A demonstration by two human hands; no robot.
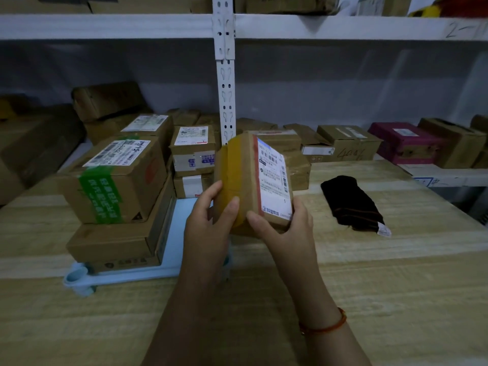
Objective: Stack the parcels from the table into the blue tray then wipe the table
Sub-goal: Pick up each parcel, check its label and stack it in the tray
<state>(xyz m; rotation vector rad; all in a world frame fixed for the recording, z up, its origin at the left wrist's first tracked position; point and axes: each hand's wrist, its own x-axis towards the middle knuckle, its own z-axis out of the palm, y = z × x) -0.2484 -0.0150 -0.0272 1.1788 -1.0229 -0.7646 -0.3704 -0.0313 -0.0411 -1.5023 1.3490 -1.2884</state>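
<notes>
Both hands hold a small brown parcel [252, 178] with yellow tape and a white label, lifted above the table's middle and tilted. My left hand [211, 220] grips its left side, my right hand [285, 228] its lower right corner. The light blue tray [169, 262] lies on the table to the left. On it rests a flat carton [116, 241] with a green-taped box [118, 178] stacked on top. Two small labelled boxes [194, 159] stand stacked at the tray's far right. A black cloth [351, 202] lies on the table to the right.
The wooden table [396, 273] abuts a white shelf unit with an upright post [225, 75]. Several cardboard boxes and a magenta box [404, 142] fill the shelf behind. More brown boxes sit just behind the held parcel.
</notes>
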